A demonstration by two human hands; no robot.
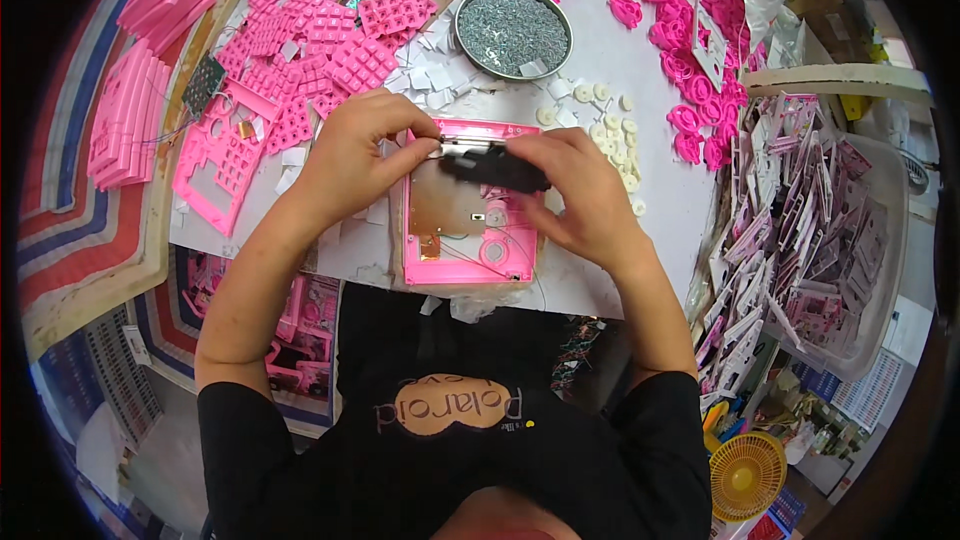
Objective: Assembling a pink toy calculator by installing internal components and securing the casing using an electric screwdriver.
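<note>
In front of me on the white table lies a pink plastic housing [468,274], open side up. A tan circuit board [450,202] with thin wires sits inside it. Over the housing's far part is a black part [490,168], smeared by motion, with a silvery strip along its far side. My right hand [585,190] grips the black part's right end, thumb and fingers closed around it. My left hand [355,152] pinches at the far left corner, beside the strip's end; what lies between thumb and forefinger is too small to make out.
Beyond the housing stands a round tin [458,35] of small screws. Pink keypads [330,45] and white paper bits lie left of it, cream discs [612,135] and pink looped pieces [690,90] right. A clear bin [880,310] of panels stands far right; pink casings [130,120] are stacked left.
</note>
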